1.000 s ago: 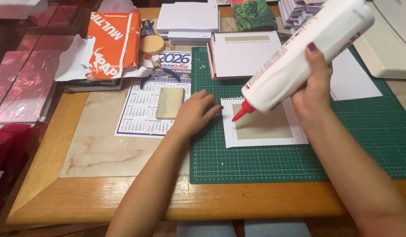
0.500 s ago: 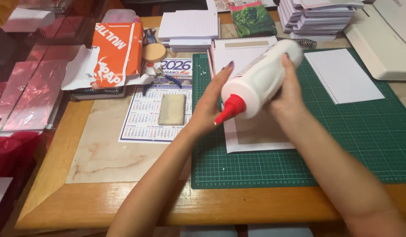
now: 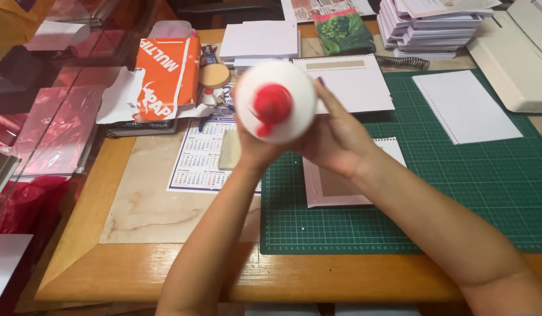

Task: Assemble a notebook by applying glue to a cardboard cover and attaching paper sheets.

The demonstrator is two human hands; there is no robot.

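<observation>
At the far left of the frame, crinkled sheets of glossy red and pink film (image 3: 48,126) lie over a dark surface, partly cut off by the edge. To their right, in the upper left, a torn orange paper wrapper (image 3: 165,76) sits on a spiral-bound pad. Below it a smooth, cream marble-patterned board (image 3: 148,213) rests on the wooden table (image 3: 136,278), and a printed calendar sheet (image 3: 197,158) lies across the board's upper part with a small pale rectangular block (image 3: 228,151) on it.

At centre, both hands hold a white plastic glue bottle (image 3: 275,102) raised above the table, its red nozzle pointing straight at the camera, so the body appears as a round white disc with a red cap in the middle. The left hand (image 3: 253,153) is closed around the bottle's lower left side; most of its fingers are hidden behind the bottle. The right hand (image 3: 336,137) is wrapped around the right side, fingers curled out of view and a dark-painted nail showing at the top.

Beneath the hands, a white card with a tan centre panel (image 3: 335,187) lies on a green gridded cutting mat (image 3: 458,193), largely covered by the right forearm. Behind the bottle sits a white punched cover sheet (image 3: 356,88). Further right, a white punched page (image 3: 465,105) lies on the mat. In the upper right, stacked white booklets (image 3: 429,23) and a pale plastic machine (image 3: 520,64) are cut off by the frame.
</observation>
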